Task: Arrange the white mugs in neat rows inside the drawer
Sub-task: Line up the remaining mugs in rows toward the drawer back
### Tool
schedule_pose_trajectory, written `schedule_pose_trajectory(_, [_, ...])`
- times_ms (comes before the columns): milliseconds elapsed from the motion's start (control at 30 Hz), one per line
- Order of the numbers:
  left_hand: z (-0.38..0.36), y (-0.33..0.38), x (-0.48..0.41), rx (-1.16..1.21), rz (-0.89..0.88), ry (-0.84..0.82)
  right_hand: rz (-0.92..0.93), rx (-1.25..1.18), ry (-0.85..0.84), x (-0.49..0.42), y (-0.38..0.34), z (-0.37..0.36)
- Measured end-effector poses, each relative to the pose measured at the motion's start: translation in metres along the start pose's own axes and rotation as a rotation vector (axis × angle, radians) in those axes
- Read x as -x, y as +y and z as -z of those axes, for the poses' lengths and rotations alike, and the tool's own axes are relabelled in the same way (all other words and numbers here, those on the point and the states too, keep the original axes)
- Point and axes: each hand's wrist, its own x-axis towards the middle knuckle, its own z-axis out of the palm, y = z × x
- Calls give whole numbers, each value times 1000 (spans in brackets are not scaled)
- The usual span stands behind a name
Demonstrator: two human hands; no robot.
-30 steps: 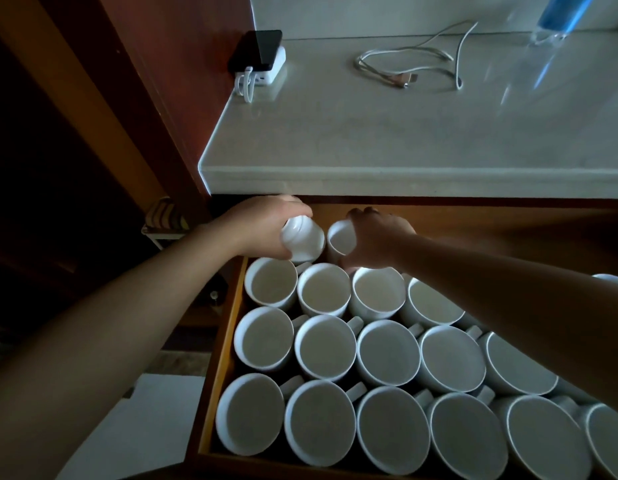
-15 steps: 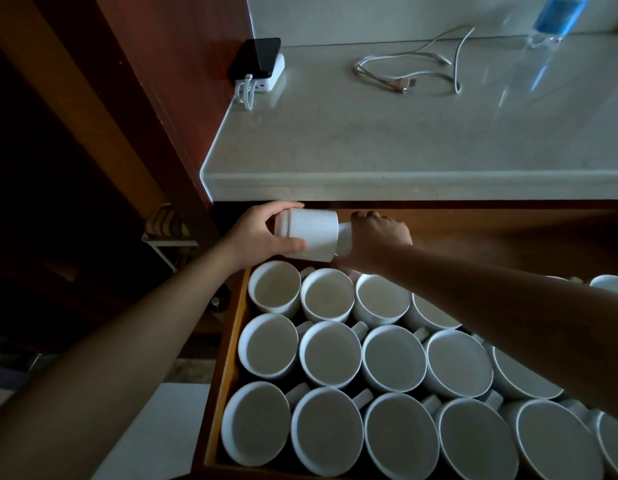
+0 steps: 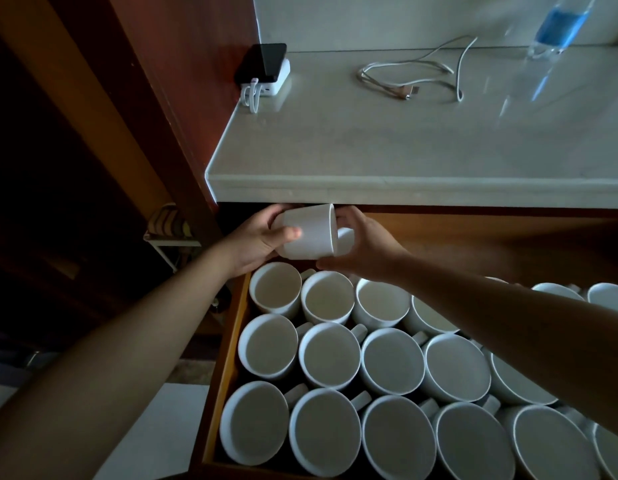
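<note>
My left hand (image 3: pixel 262 237) grips a white mug (image 3: pixel 312 232) lying on its side, mouth to the right, above the back left corner of the open wooden drawer (image 3: pixel 227 368). My right hand (image 3: pixel 366 247) curls round a second white mug (image 3: pixel 345 240), mostly hidden behind the first. Below them several white mugs (image 3: pixel 330 355) stand upright in three rows that fill the drawer, handles pointing right.
The grey stone counter (image 3: pixel 404 147) overhangs the drawer's back just above my hands. On it lie a power bank (image 3: pixel 264 69), a coiled white cable (image 3: pixel 415 76) and a water bottle (image 3: pixel 557 27). A dark wooden panel (image 3: pixel 182 98) rises at left.
My left hand has lifted its mug and turned it sideways, mouth toward my right hand. Both hands have risen slightly toward the counter edge. The mugs in the drawer have not moved.
</note>
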Motion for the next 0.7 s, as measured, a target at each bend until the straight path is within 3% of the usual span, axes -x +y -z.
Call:
schedule_pose_trajectory(67, [1, 2, 2, -64, 3, -24, 10, -24, 31, 2, 1, -1])
schedule_pose_trajectory(233, [-6, 12, 9, -797, -114, -19, 86, 123, 132, 8, -7, -3])
schedule_pose_trajectory(367, [-27, 15, 13, -977, -353, 107, 131, 216, 213, 10, -15, -9])
schedule_pose_trajectory(500, [-32, 10, 13, -1233, -490, 99, 147, 341, 271, 12, -14, -15])
schedule_pose_trajectory(600, [-36, 13, 8, -1522, -510, 115, 134, 381, 306, 12, -12, -19])
schedule_pose_trajectory(700, [-36, 16, 3, -1642, -479, 116, 131, 356, 312, 9, -13, -24])
